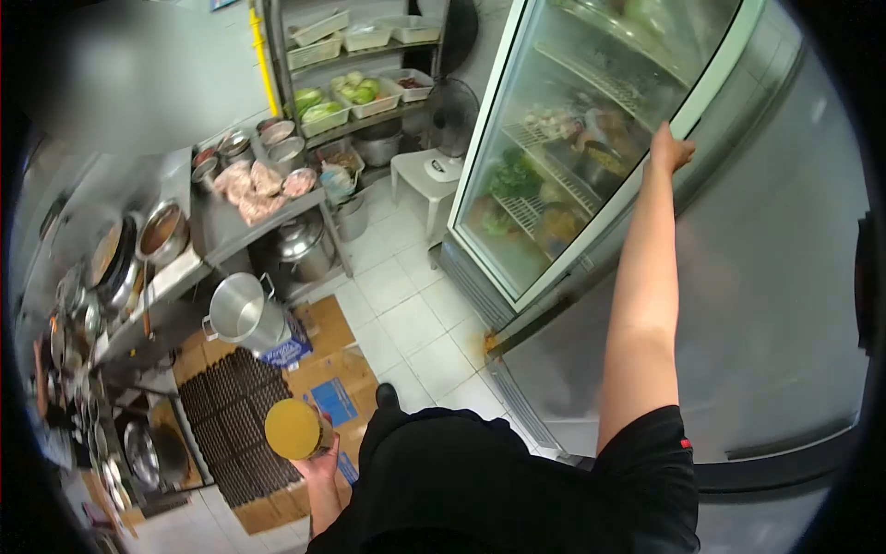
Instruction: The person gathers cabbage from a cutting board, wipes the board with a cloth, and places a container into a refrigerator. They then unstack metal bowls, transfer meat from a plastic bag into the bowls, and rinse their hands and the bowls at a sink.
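Observation:
My left hand (320,459) is wrapped round a jar with a yellow lid (293,428), low in the view and above the black mat. Out to the right, my right hand (671,150) has its fingers curled at the pale frame edge of the fridge's glass door (591,250). The door looks closed or nearly so; I cannot tell which. Behind the glass, shelves hold leafy greens (517,174), a bowl and other food.
A large metal pot (246,312) stands beside the black mat (231,420) on cardboard. Raw meat (255,187) lies on the steel counter. A white stool (412,168), a fan (452,115) and a vegetable rack are further back. Another person (57,420) is at far left.

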A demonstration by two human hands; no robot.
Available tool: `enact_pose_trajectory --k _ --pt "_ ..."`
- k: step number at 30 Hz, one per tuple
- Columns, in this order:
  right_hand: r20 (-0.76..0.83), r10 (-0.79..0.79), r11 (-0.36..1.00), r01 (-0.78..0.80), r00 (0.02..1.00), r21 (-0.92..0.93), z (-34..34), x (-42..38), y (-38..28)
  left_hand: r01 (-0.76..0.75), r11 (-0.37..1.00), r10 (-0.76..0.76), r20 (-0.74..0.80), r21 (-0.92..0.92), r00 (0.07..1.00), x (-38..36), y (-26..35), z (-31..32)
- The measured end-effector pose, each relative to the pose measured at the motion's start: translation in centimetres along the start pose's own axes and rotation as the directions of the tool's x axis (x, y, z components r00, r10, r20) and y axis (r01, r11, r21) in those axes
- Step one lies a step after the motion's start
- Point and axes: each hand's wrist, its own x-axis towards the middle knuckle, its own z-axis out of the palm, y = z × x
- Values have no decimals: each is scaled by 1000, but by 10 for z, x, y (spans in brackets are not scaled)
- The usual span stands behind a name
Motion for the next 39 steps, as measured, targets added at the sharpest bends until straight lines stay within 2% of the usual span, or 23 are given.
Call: enact_pose_trajectory --k 3,8,9,12,13,15,16,17,18,19,20,21,22,24,25,26,27,28,30,31,32,33,39 --pt "-55 -49 966 34 997 -258 -5 -3 12 141 975 -120 -125 174 985 75 33 59" --pt "138 -41 997 31 990 75 -24 19 28 347 808 -306 -163 476 938 186 56 134" --pt "102 -90 995 94 991 -39 -28 19 31 359 799 -326 -155 482 933 203 52 145" --pt "83 -165 985 159 983 69 -40 -13 28 611 691 -677 50 386 734 239 26 174" --pt "73 -219 974 213 973 79 -45 -34 27 617 677 -689 51 400 723 245 11 183" --pt "63 -312 949 308 948 63 -60 -101 8 780 544 -837 265 309 479 250 -27 200" --pt "69 -351 936 349 934 39 -71 -146 -20 787 525 -849 257 324 462 250 -44 208" --pt "152 -279 920 219 948 325 -84 -194 -56 839 437 -892 277 324 357 251 -59 218" --pt "181 -318 908 243 931 342 -94 -224 -59 881 345 -921 297 324 252 251 -72 228" --pt "259 -271 817 79 927 571 -104 -260 -63 881 335 -926 289 334 243 250 -82 236" --pt "345 -303 807 46 888 589 -114 -299 -62 904 249 -944 297 346 146 251 -90 244" --pt "435 -629 768 430 644 474 -121 -312 -43 919 168 -950 306 357 54 250 -98 253" --pt "527 -708 706 479 469 522 -126 -335 -28 916 174 -950 307 362 59 248 -102 263" --pt "734 -551 829 155 398 538 -126 -370 -41 896 108 -963 269 432 -14 242 -108 281" --pt "733 -549 829 150 401 539 -121 -382 -35 895 107 -965 263 432 -11 238 -111 281" --pt "774 -515 835 10 368 551 -116 -391 -25 421 266 -956 182 867 230 235 -114 279" --pt "811 -487 827 -128 325 548 -111 -392 -16 -228 167 -856 256 959 449 232 -120 282" --pt "811 -487 827 -127 325 548 -106 -388 -10 -228 168 -856 257 959 448 228 -128 285" --pt "806 -510 857 92 301 507 -96 -374 1 267 474 -831 325 839 451 218 -148 295" --pt "803 -493 862 63 334 503 -87 -360 1 262 481 -825 332 836 457 219 -160 303" --pt "804 -500 858 61 322 510 -76 -347 3 347 465 -808 230 815 542 222 -175 315" --pt "790 -462 853 -41 403 520 -63 -337 3 433 455 -782 117 778 612 226 -187 325" --pt "701 -405 726 -260 587 637 12 -284 33 248 536 -707 269 807 654 240 -204 347"
